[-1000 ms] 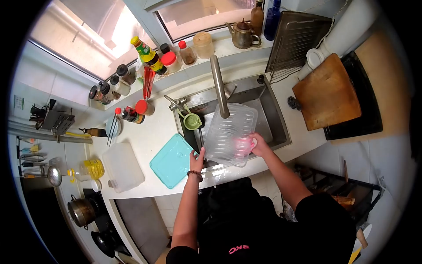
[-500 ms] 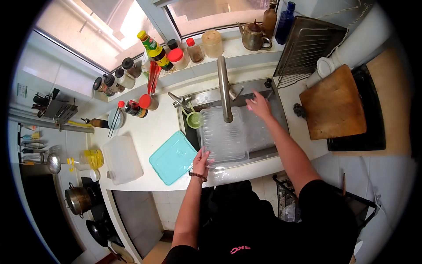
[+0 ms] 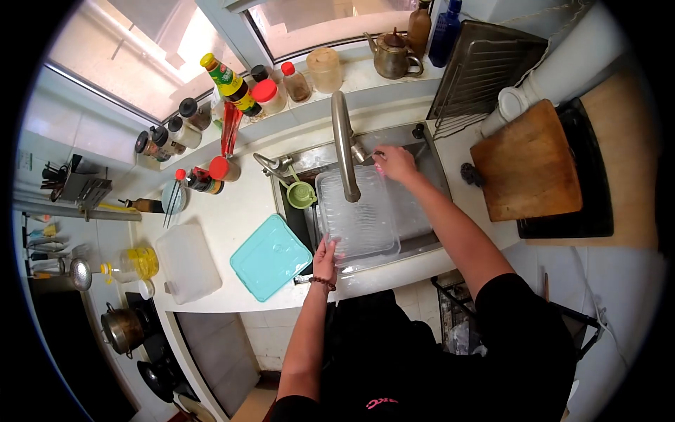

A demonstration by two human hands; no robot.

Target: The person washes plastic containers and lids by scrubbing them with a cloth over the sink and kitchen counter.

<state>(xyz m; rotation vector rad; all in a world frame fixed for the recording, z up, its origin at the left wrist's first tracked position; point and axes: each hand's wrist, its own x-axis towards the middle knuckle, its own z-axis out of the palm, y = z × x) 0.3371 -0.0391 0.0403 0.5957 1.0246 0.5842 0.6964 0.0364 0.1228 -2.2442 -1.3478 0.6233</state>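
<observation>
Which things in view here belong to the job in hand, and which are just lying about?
In the job, judging by the hands:
- clear plastic container, left hand at its near edge
- tap, right hand close beside it
- sink

Apparently just lying about:
- cutting board
- teapot
- oil bottle
- turquoise lid, perhaps related, but untouched

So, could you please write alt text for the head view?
A person's left hand holds a clear container over the sink; the right hand is at the lever of the faucet. A turquoise lid lies on the counter.
</observation>
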